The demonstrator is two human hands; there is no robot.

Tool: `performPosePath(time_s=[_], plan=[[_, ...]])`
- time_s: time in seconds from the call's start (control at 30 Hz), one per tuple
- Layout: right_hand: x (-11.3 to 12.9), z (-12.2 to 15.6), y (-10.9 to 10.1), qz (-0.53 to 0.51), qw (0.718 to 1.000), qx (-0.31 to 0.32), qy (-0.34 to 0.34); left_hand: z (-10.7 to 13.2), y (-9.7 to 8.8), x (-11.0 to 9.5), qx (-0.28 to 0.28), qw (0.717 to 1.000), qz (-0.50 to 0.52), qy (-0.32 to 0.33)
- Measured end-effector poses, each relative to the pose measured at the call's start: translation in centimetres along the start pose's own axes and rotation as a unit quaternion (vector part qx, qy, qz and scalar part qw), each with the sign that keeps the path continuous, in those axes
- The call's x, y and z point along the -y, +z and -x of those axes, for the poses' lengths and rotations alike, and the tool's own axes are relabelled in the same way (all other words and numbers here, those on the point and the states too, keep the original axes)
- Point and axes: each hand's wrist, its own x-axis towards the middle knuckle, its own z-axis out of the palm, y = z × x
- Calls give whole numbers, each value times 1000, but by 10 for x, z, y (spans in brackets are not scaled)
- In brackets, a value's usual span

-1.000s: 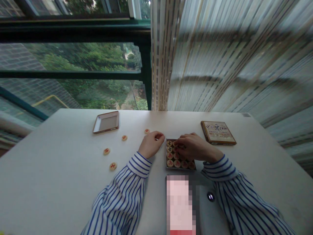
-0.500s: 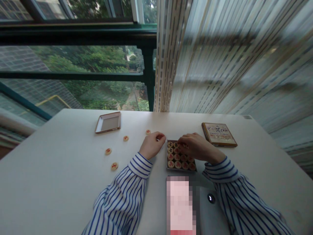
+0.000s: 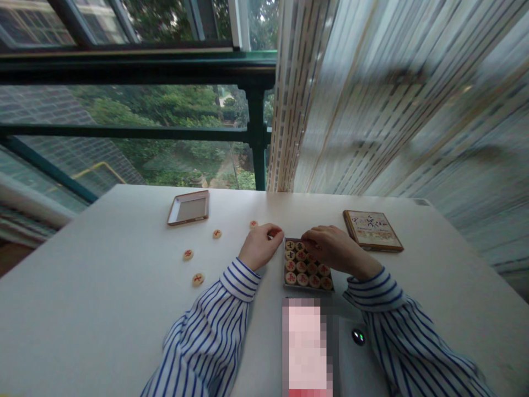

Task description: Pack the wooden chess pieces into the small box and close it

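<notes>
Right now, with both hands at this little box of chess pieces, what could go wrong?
The box is nearly full and your right hand covers its far corner; pressing another piece in could pop neighbours out of their rows. Your left hand is curled right beside the box, so a nudge might slide it. Four loose pieces lie out to the left; your striped sleeve sweeping across could knock them along the table.
</notes>
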Motion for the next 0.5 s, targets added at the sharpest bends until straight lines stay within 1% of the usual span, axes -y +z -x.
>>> performPosePath(time_s=[0.1, 0.27, 0.5], plan=[[1, 1, -2, -3, 1000, -8, -1, 1, -1, -1, -2, 1000, 0, 3], [5, 3, -5, -12, 998, -53, -11, 6, -4, -4, -7, 1000, 4, 14], [10, 6, -7, -38, 994, -99, -17, 25, -10, -4, -27, 999, -7, 20]])
